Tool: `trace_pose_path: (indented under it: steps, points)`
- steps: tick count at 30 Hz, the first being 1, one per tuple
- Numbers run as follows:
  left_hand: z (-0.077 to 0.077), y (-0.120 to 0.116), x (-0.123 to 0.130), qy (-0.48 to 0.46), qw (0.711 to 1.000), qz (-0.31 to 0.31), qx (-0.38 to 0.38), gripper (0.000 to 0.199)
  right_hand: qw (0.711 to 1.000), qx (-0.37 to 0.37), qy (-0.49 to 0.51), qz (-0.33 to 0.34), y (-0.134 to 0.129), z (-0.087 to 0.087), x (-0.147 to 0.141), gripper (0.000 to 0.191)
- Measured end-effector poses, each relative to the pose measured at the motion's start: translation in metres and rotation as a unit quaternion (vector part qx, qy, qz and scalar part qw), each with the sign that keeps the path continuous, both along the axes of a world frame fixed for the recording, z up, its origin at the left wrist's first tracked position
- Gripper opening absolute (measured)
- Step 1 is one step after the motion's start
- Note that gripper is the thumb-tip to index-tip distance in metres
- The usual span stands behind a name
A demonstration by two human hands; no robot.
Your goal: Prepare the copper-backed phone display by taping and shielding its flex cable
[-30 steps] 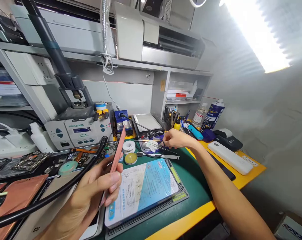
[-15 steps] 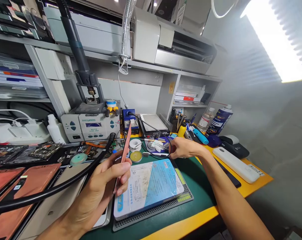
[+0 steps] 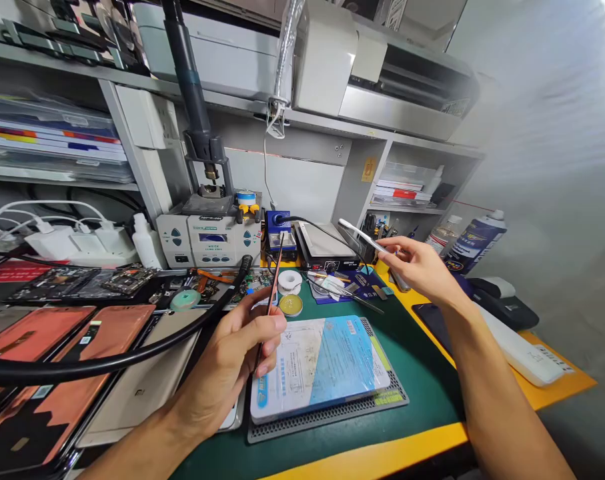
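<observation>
My left hand point(image 3: 245, 343) is closed on a thin salmon-coloured phone-sized panel point(image 3: 274, 288), which stands upright and shows almost edge-on. Below and to the right of that hand lies a blue and white box point(image 3: 327, 363) on a grey perforated mat point(image 3: 332, 418). Over the right side of the bench, my right hand point(image 3: 416, 268) pinches a slim white and grey stick-like tool point(image 3: 358, 231). Its far end points up and left, and its exact kind is unclear. A round tin of yellowish paste point(image 3: 291, 305) and a white spool point(image 3: 289, 282) sit beyond the box.
Opened phones with salmon-coloured insides point(image 3: 105, 357) and a gold phone back point(image 3: 147, 387) lie at left, crossed by a thick black hose point(image 3: 147, 357). A grey rework station point(image 3: 209, 241) stands behind. At right are a spray can point(image 3: 477, 240) and a white elongated case point(image 3: 517, 350).
My right hand has lifted up and right from the small items behind the box, and the white tool now shows in it. My left hand's panel has turned more edge-on. The view has shifted left.
</observation>
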State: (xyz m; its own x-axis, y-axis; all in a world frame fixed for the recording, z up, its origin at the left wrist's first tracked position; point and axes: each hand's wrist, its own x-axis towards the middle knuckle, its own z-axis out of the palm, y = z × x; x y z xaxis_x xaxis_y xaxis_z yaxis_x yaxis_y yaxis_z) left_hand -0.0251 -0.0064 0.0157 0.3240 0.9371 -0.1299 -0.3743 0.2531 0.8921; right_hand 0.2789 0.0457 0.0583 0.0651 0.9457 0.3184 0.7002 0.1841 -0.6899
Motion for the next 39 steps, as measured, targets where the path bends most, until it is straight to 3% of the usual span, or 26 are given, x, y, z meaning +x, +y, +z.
trace_pose_path:
  steps: [4,6,9,16,22,29,35,39]
  points:
    - [-0.003,0.0,0.002,0.035,0.999,0.007,0.026,0.048,0.992,-0.03,0.062,0.108,-0.022,0.004,-0.034,0.047]
    - [-0.003,0.0,0.003,0.047,0.998,0.019,0.034,0.051,0.977,-0.08,0.073,0.185,-0.032,0.003,-0.048,0.039]
    - [-0.002,-0.001,0.004,0.044,0.998,0.036,0.031,0.058,0.963,-0.119,0.062,0.232,-0.036,0.001,-0.059,0.031]
    - [-0.006,-0.003,0.005,0.086,0.994,0.052,0.047,0.066,0.984,-0.05,0.08,0.149,-0.027,-0.002,-0.053,0.03]
    - [-0.008,-0.002,0.006,0.096,0.992,0.052,0.065,0.068,0.947,-0.174,0.061,0.265,-0.033,0.001,-0.054,0.03]
    - [-0.005,-0.001,0.004,0.11,0.991,0.046,0.058,0.058,0.977,-0.092,0.098,0.165,-0.025,-0.002,-0.055,0.035]
    - [-0.009,-0.003,0.007,0.155,0.978,0.086,0.112,0.065,0.941,-0.199,0.075,0.263,-0.028,0.0,-0.049,0.031]
    - [-0.007,0.001,0.005,0.185,0.968,0.1,0.136,0.073,0.957,-0.162,0.089,0.224,-0.024,0.001,-0.046,0.032]
